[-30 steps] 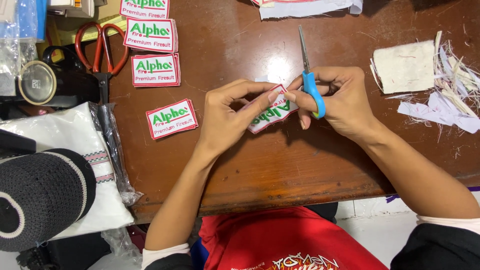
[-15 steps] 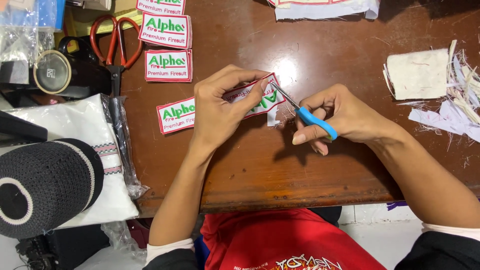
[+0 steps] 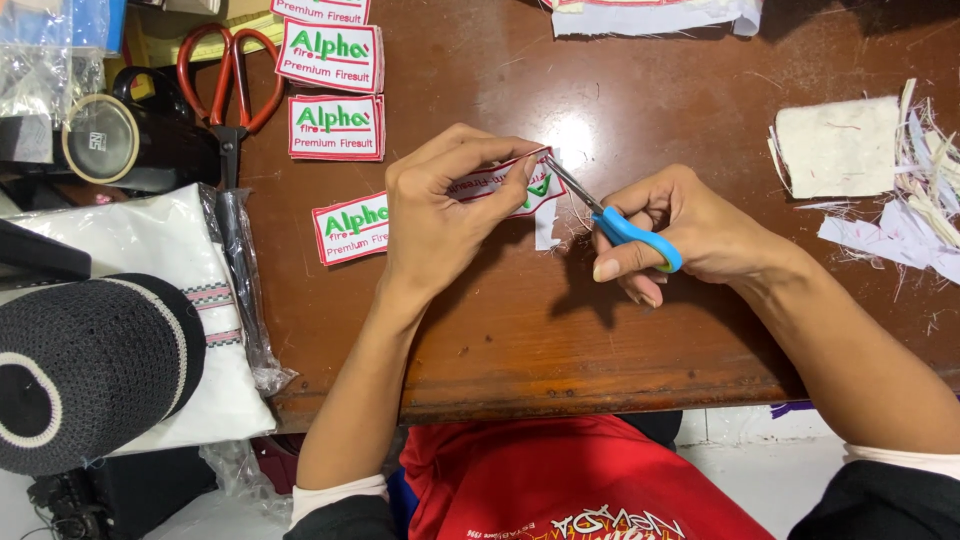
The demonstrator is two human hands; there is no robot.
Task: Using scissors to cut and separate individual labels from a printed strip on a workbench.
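My left hand (image 3: 445,210) pinches a white embroidered patch (image 3: 525,185) with a red border and green lettering, holding it tilted just above the brown wooden table (image 3: 560,330). My right hand (image 3: 690,235) grips small blue-handled scissors (image 3: 620,225), whose blades point up-left and meet the patch's right edge. A strip of white backing hangs from the patch's lower edge. My fingers hide most of the patch.
Three finished patches (image 3: 350,225) lie to the left. Red-handled shears (image 3: 228,80) rest at far left, beside a tape roll (image 3: 100,135). Fabric scraps and threads (image 3: 880,170) pile at right. A black knitted cap (image 3: 85,365) and bagged white cloth (image 3: 150,260) sit lower left.
Both hands shifted slightly; the scissors went from pointing straight up to lying angled, blades now at the patch's right edge. The patch was turned in my left hand.
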